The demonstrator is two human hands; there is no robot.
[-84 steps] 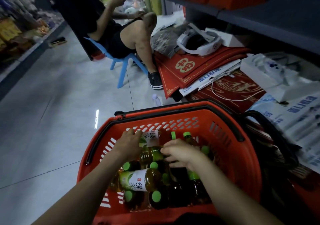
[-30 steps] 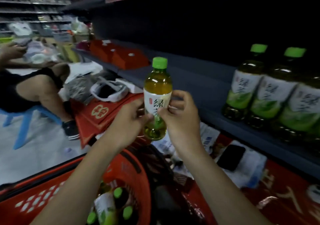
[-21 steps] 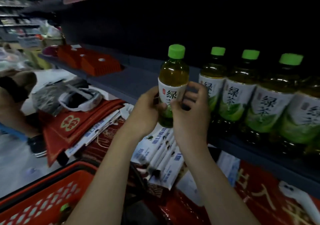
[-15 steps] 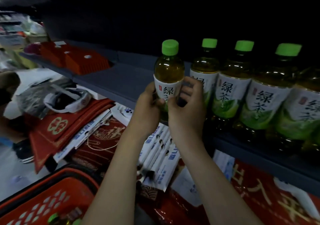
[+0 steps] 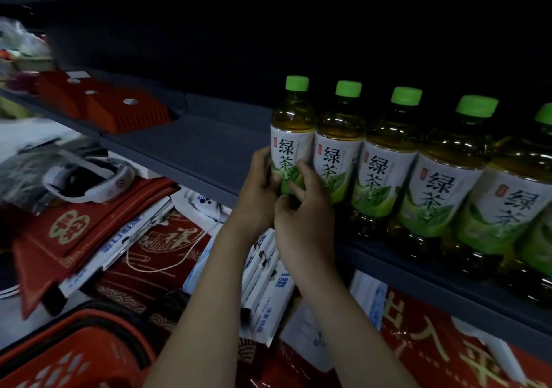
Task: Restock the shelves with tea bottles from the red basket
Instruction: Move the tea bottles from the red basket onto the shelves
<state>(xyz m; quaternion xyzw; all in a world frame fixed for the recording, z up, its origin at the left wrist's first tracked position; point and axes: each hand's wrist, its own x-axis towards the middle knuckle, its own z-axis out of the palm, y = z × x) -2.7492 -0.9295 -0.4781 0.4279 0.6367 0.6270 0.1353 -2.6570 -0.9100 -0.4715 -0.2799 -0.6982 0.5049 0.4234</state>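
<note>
Fingers of the left hand (image 5: 258,192) and right hand (image 5: 304,217) were curled round the lower label of a tea bottle (image 5: 291,125). It stood upright at the shelf (image 5: 191,151) front edge, its base hidden behind them. To their right it touched a row of bottles (image 5: 385,160). To their left, open shelf ran to red boxes (image 5: 125,113). Below the forearms lay the red basket (image 5: 74,354).

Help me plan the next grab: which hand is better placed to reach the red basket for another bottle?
Probably the left hand: it grips the end bottle on its left side, toward the red basket at lower left. The right hand would have to cross over.
</note>
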